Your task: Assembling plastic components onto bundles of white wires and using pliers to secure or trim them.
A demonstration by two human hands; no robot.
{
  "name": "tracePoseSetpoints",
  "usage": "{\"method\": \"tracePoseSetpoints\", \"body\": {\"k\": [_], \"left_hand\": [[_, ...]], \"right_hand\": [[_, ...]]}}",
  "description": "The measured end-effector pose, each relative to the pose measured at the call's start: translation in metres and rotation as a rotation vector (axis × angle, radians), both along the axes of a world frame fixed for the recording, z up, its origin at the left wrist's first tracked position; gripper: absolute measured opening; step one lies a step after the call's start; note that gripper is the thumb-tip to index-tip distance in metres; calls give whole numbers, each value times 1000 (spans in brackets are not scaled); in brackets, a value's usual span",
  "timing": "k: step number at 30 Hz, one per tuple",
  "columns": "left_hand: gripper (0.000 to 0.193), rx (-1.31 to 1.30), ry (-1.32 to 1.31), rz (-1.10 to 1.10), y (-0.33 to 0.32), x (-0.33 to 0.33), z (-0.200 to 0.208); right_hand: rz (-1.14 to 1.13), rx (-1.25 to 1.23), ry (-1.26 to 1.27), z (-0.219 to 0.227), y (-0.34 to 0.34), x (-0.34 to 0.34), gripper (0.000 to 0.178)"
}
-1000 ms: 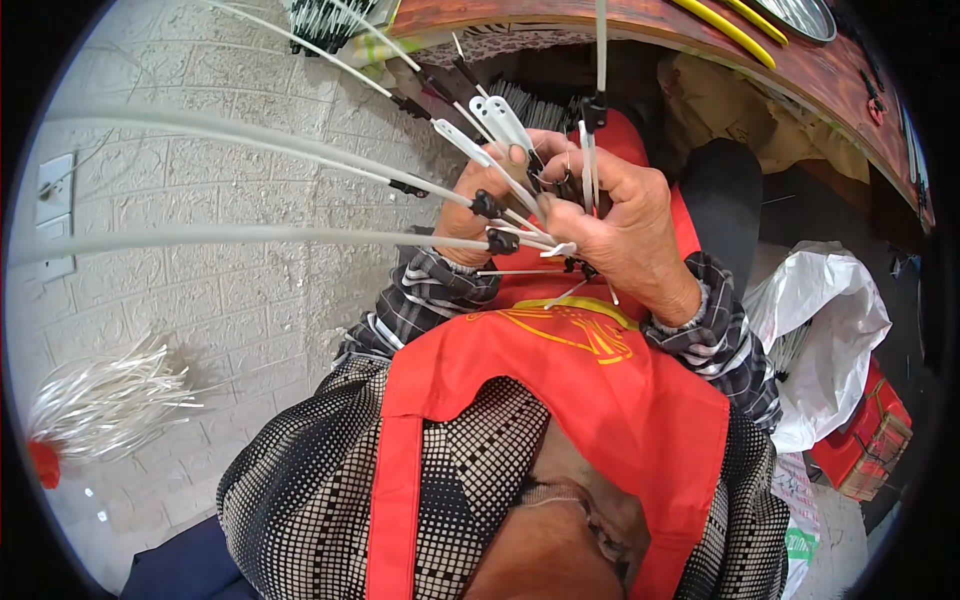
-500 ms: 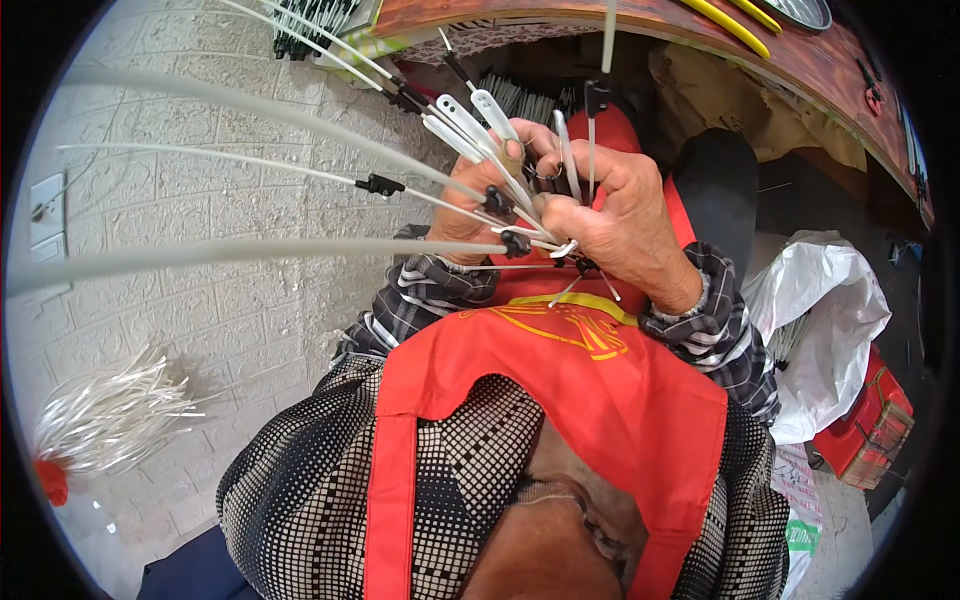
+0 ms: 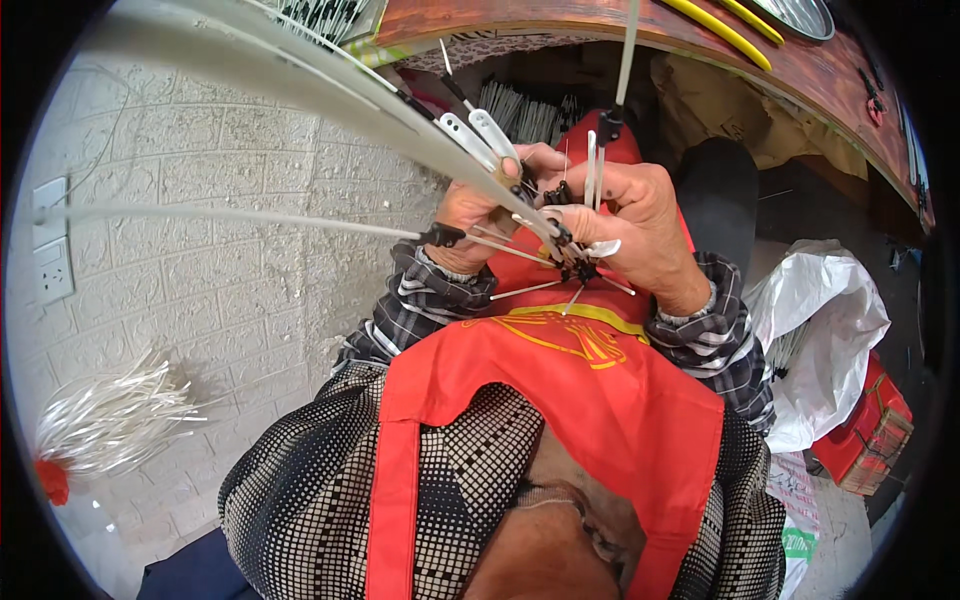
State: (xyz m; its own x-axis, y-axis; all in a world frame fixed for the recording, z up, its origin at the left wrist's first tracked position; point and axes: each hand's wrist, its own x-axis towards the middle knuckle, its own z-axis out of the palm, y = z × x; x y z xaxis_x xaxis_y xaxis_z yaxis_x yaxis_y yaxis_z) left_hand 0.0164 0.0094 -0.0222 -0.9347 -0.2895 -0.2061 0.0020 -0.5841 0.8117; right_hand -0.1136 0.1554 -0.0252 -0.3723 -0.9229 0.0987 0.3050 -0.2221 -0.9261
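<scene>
In front of my lap I hold a spread bundle of thin white rods with black joints (image 3: 578,270), which looks like an umbrella frame. My left hand (image 3: 468,215) is closed around its left side, the thumb beside white flat strips with holes (image 3: 490,132). My right hand (image 3: 640,215) pinches the other side, its thumb pointing inward across the rods. Small black parts (image 3: 560,192) show between both hands, and the fingertips there are partly hidden. One long rod (image 3: 626,60) stands up past my right hand; others fan out to the left, blurred near the camera.
A wooden table (image 3: 560,18) curves along the far side, with yellow-handled tools (image 3: 725,35) and a round metal dish (image 3: 800,15). More rods (image 3: 520,110) lie beneath it. At right are a white sack (image 3: 830,330) and red box (image 3: 860,430); white strips (image 3: 120,415) at left.
The rod bundle has turned in my hands: the long left-hand rods have swung, and a blurred one now crosses the upper left. My right hand has shifted slightly right and nearer.
</scene>
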Motion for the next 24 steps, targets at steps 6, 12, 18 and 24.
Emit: {"method": "tracePoseSetpoints", "body": {"k": [6, 12, 18, 24], "left_hand": [[50, -109, 102, 37, -5, -2, -10], [34, -91, 34, -15, -10, -5, -6], [24, -170, -9, 187, 11, -12, 8], [27, -210, -133, 233, 20, -20, 17]], "right_hand": [[-69, 58, -1, -5, -2, 3, 26], [-187, 38, 104, -3, -3, 10, 23], [-411, 42, 361, -4, -6, 19, 14], [-507, 77, 288, -4, -8, 26, 12]]}}
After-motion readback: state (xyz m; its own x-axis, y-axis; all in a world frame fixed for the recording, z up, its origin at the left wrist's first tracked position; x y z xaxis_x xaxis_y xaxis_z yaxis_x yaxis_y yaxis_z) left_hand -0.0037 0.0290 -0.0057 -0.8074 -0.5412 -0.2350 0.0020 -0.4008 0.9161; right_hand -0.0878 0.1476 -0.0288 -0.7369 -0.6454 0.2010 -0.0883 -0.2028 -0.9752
